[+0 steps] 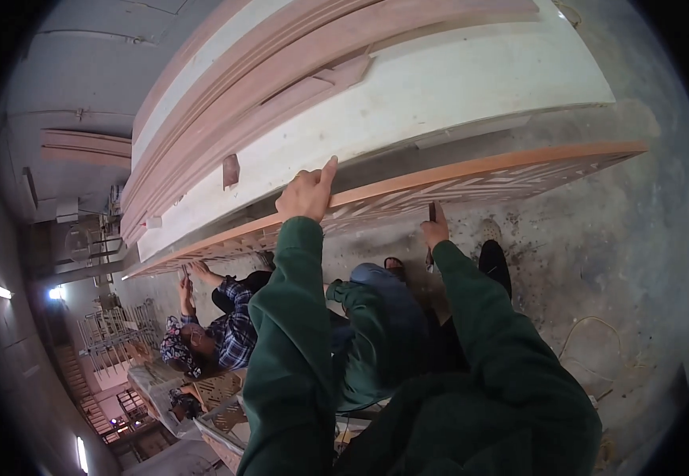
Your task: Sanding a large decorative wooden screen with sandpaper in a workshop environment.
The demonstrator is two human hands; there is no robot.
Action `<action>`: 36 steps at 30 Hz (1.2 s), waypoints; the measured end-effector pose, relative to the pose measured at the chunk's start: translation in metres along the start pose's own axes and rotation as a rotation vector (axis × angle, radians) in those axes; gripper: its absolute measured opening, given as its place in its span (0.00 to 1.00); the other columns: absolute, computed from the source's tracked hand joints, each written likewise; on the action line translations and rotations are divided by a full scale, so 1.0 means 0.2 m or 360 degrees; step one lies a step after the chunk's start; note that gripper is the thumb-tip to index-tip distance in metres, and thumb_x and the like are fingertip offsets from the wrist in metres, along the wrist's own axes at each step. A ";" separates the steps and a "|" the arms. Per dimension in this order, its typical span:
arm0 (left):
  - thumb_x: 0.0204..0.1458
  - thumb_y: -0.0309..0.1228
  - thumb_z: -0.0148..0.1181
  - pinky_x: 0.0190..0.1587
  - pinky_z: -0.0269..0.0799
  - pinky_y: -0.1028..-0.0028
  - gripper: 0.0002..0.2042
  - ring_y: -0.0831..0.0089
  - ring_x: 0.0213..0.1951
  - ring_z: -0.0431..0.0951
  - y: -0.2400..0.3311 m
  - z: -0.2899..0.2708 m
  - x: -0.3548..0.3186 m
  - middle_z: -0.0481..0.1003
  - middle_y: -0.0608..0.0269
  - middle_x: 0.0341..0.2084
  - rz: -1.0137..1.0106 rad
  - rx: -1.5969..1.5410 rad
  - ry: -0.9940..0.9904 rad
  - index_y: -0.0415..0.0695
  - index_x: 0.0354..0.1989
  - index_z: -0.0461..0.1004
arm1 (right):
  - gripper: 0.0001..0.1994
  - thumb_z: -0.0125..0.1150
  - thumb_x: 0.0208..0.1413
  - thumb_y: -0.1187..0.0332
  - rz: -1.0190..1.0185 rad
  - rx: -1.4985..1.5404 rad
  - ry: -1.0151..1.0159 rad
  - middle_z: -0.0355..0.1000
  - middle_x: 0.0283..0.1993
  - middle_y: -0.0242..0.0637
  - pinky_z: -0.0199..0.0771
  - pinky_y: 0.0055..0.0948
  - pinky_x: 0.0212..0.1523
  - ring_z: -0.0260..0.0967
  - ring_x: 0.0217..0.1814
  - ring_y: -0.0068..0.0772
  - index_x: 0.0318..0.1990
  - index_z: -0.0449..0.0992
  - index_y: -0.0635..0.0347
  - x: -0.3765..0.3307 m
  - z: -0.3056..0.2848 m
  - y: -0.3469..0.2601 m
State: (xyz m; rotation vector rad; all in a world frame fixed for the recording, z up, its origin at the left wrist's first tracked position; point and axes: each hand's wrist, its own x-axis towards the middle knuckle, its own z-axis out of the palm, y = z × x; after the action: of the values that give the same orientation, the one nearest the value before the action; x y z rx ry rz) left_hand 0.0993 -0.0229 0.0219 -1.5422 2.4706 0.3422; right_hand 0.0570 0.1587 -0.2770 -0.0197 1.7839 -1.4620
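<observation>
Grey concrete floor (646, 262) spreads around a long white tabletop (471, 95), with fluorescent lights (83, 454) glowing beyond at left. Long pinkish boards (281, 59) lie lengthwise on the tabletop, and a small brown block (231, 170) sits by its near edge, toward the left end. Faint spots mark the white surface; from this view they are too small to make out as writing.

Alongside the tabletop's near edge, a latticed panel (408, 190) stands on edge, its orange-brown rim uppermost, its right end reaching past the near right corner. The left hand (306, 194) grips that rim, fingers curled over it and one digit sticking up. The right hand (436, 230) is lower, beside the lattice face, its fingers closed around a dark narrow piece (432, 212); whether that touches the panel I cannot tell.

Toward the panel's left end, a co-worker (229, 321) in a plaid shirt and patterned headwear holds both hands up close to the lattice.
</observation>
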 end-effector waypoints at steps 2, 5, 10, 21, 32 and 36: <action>0.47 0.62 0.33 0.44 0.62 0.63 0.31 0.58 0.41 0.72 -0.02 0.01 -0.02 0.74 0.56 0.34 -0.0014 -0.0005 0.0011 0.51 0.33 0.77 | 0.37 0.47 0.44 0.74 -0.0021 -0.0417 0.0064 0.60 0.54 0.55 0.64 0.44 0.44 0.61 0.49 0.58 0.64 0.42 0.44 -0.07 -0.01 -0.02; 0.47 0.62 0.33 0.43 0.63 0.63 0.31 0.58 0.40 0.72 -0.01 0.01 -0.05 0.74 0.56 0.34 0.0004 0.0014 0.0028 0.50 0.32 0.77 | 0.35 0.46 0.45 0.74 -0.0003 -0.0448 0.0077 0.64 0.49 0.55 0.65 0.43 0.40 0.64 0.42 0.56 0.63 0.45 0.43 -0.12 -0.06 -0.05; 0.47 0.62 0.33 0.43 0.63 0.63 0.31 0.58 0.40 0.72 0.01 -0.01 -0.08 0.74 0.55 0.34 0.0014 -0.0002 0.0054 0.49 0.32 0.77 | 0.33 0.48 0.44 0.72 -0.0292 -0.0443 0.0113 0.68 0.41 0.55 0.67 0.42 0.37 0.66 0.38 0.53 0.62 0.50 0.45 -0.16 -0.08 -0.13; 0.47 0.62 0.33 0.43 0.63 0.63 0.31 0.59 0.40 0.72 0.01 0.02 -0.05 0.74 0.55 0.34 0.0027 0.0012 0.0069 0.50 0.33 0.77 | 0.32 0.50 0.44 0.68 -0.0104 -0.1152 0.0133 0.65 0.38 0.59 0.68 0.49 0.34 0.67 0.34 0.58 0.60 0.49 0.44 -0.09 0.03 -0.18; 0.47 0.62 0.33 0.43 0.64 0.63 0.31 0.59 0.40 0.73 0.01 0.01 -0.05 0.74 0.55 0.34 -0.0007 0.0028 0.0023 0.51 0.34 0.77 | 0.36 0.49 0.44 0.69 -0.0067 -0.1275 0.0111 0.66 0.38 0.59 0.69 0.47 0.36 0.67 0.36 0.57 0.63 0.42 0.39 -0.11 0.02 -0.19; 0.47 0.62 0.33 0.43 0.64 0.63 0.31 0.58 0.40 0.73 0.01 0.01 -0.04 0.74 0.55 0.35 0.0019 0.0030 0.0035 0.52 0.35 0.77 | 0.36 0.50 0.44 0.67 -0.0011 -0.1048 0.0137 0.65 0.39 0.60 0.69 0.48 0.35 0.68 0.36 0.56 0.62 0.43 0.41 -0.16 0.13 -0.17</action>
State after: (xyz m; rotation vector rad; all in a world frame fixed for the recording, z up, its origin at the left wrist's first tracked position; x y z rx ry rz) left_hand 0.1002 -0.0146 0.0215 -1.5328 2.4929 0.3042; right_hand 0.0784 0.1416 -0.2313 -0.3016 2.2617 -0.8316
